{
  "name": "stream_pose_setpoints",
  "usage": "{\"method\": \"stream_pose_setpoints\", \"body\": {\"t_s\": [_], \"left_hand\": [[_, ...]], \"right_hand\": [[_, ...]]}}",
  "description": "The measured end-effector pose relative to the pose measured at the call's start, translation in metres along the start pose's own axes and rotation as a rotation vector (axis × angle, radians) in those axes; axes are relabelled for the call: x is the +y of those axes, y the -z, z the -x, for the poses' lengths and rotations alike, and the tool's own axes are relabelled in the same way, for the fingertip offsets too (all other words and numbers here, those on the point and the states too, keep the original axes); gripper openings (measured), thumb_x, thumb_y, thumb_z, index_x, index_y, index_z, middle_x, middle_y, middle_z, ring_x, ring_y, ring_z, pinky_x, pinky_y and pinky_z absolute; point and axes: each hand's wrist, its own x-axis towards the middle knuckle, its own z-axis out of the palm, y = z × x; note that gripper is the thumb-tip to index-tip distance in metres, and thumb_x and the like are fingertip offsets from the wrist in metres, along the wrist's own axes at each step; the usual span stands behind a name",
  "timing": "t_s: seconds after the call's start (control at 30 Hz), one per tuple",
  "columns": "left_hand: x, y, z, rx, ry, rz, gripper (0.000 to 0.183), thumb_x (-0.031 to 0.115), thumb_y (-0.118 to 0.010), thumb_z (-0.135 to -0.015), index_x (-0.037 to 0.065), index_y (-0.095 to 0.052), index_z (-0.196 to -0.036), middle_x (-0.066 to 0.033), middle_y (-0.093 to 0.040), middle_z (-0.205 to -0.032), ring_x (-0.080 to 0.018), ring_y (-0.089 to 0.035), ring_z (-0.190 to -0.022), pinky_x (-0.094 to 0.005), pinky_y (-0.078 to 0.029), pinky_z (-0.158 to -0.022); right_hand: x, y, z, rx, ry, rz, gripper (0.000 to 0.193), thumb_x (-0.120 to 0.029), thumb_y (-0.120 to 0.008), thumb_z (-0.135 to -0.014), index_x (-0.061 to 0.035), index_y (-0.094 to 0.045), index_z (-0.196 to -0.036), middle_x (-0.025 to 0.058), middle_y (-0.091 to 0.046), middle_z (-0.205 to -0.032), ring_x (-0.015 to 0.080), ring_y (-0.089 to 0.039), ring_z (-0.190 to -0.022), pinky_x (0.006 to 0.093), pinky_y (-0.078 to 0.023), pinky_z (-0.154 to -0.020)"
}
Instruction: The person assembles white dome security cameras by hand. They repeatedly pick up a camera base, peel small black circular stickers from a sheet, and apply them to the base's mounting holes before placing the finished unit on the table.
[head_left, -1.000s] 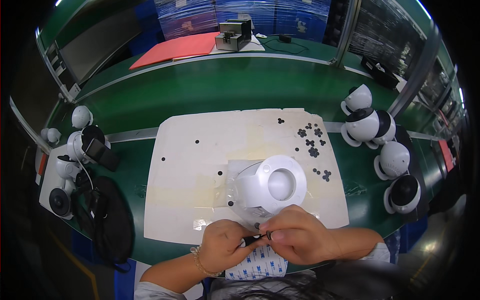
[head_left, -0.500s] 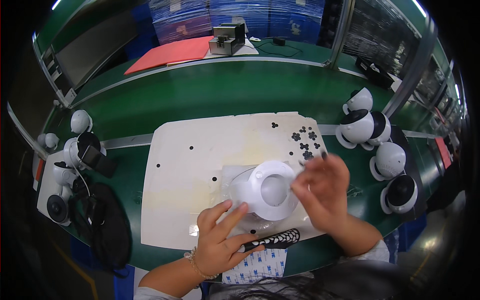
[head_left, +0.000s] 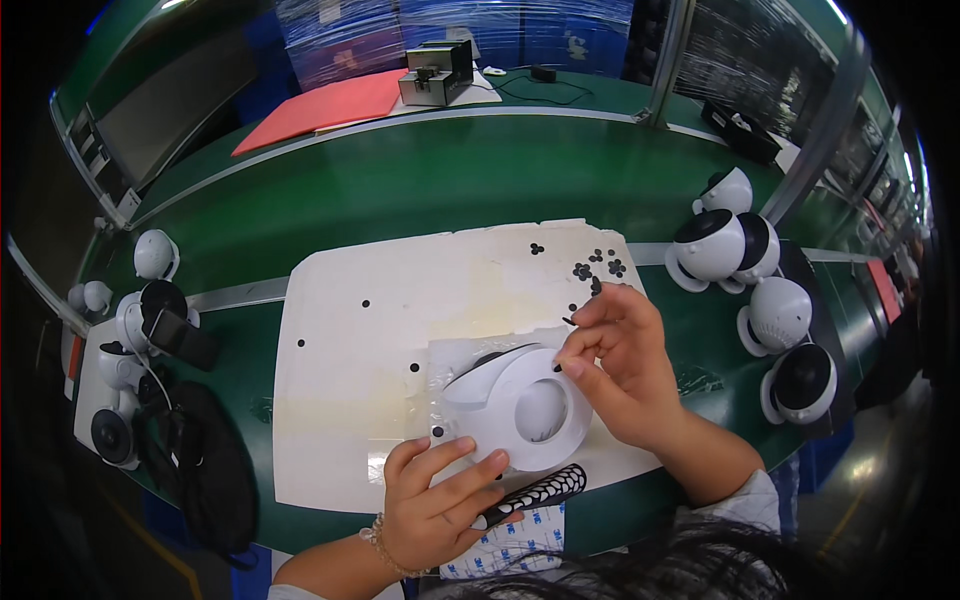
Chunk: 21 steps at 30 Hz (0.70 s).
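Observation:
A white camera (head_left: pixel 480 389) with a black front lies tilted on a clear plastic bag (head_left: pixel 445 360), its round ring-shaped base (head_left: pixel 510 420) facing up. Fingertips of my left hand (head_left: pixel 430 500) press on the near left edge of that base and steady it. Just under these fingers a rod with a black-and-white scale pattern (head_left: pixel 545 488) lies by my thumb. My right hand (head_left: pixel 628 370) pinches a small black round pad (head_left: pixel 558 367) at the far right rim of the base. Another dark pad (head_left: pixel 568 321) shows by a raised finger.
Black round pads (head_left: pixel 583 271) are scattered on the cream board (head_left: pixel 340 400). Several white-and-black cameras (head_left: pixel 710 245) stand at the right, others (head_left: pixel 155 310) at the left by a black pouch (head_left: pixel 215 450). A printed sheet (head_left: pixel 515 550) lies at the front edge. Behind are a metal box (head_left: pixel 430 85) and a red sheet (head_left: pixel 320 108).
My right hand has come down and left to the base's rim with the pad. The camera has turned and tilted, showing its black front. The whole view has shifted slightly.

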Motion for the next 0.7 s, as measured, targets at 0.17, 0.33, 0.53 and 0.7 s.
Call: {"method": "stream_pose_setpoints", "body": {"t_s": [0.17,0.33,0.53,0.7], "left_hand": [[0.003,0.000,-0.002,0.016,0.015,0.021,0.020,0.029,-0.073,-0.064,0.014,-0.064,-0.073,0.0044,-0.057,-0.115,-0.0192,-0.047,-0.107,-0.0394,-0.032,-0.087],[0.003,-0.001,-0.001,0.028,0.011,0.014,0.019,0.027,-0.073,-0.064,0.013,-0.064,-0.072,0.0040,-0.057,-0.115,-0.0194,-0.047,-0.107,-0.0396,-0.032,-0.087],[0.003,-0.001,0.001,0.008,0.002,-0.011,0.020,0.026,-0.074,-0.061,0.013,-0.065,-0.073,0.0029,-0.057,-0.115,-0.0206,-0.046,-0.108,-0.0412,-0.031,-0.088],[0.002,-0.002,0.001,0.003,-0.026,-0.022,0.024,0.028,-0.078,-0.058,0.014,-0.065,-0.073,0.0019,-0.056,-0.115,-0.0236,-0.044,-0.110,-0.0436,-0.031,-0.088]], "right_hand": [[-0.002,0.004,0.002,-0.059,0.028,0.184,0.063,0.011,-0.052,-0.078,-0.0081,-0.022,-0.130,0.0120,-0.042,-0.105,0.0163,-0.055,-0.085,0.0270,-0.044,-0.074],[-0.008,0.004,0.002,-0.096,0.416,0.703,0.047,0.003,-0.058,-0.076,-0.0045,-0.041,-0.119,0.0106,-0.056,-0.101,0.0189,-0.057,-0.083,0.0299,-0.043,-0.074],[-0.025,-0.007,-0.004,-0.054,0.153,0.599,0.042,0.000,-0.057,-0.078,-0.0043,-0.041,-0.117,0.0075,-0.059,-0.097,0.0233,-0.055,-0.090,0.0364,-0.036,-0.085],[-0.018,-0.017,-0.012,-0.198,-0.019,0.302,0.046,0.003,-0.053,-0.082,-0.0025,-0.030,-0.121,0.0075,-0.055,-0.091,0.0188,-0.050,-0.101,0.0333,-0.034,-0.092]]}}
